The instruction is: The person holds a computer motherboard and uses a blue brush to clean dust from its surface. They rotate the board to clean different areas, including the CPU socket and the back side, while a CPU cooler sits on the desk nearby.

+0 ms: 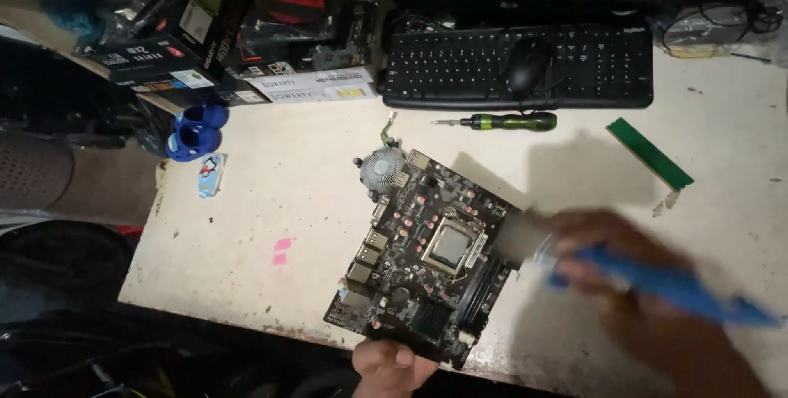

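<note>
Down at the near edge of the white table (271,193), the left hand (392,365) is pinching the lower edge of a dark motherboard (427,254), thumb on top and fingers curled under. That board is lying tilted on the table, its metal processor (451,246) showing in the socket. A round cooler fan (382,168) is sitting just beside its top corner. To the right, the blurred right hand (611,263) is gripping a blue tool (665,287), fingers closed around it. Further back, a green-handled screwdriver (501,122) is lying before a black keyboard (517,66) carrying a mouse (529,64); a green memory stick (648,152) is lying well apart.
</note>
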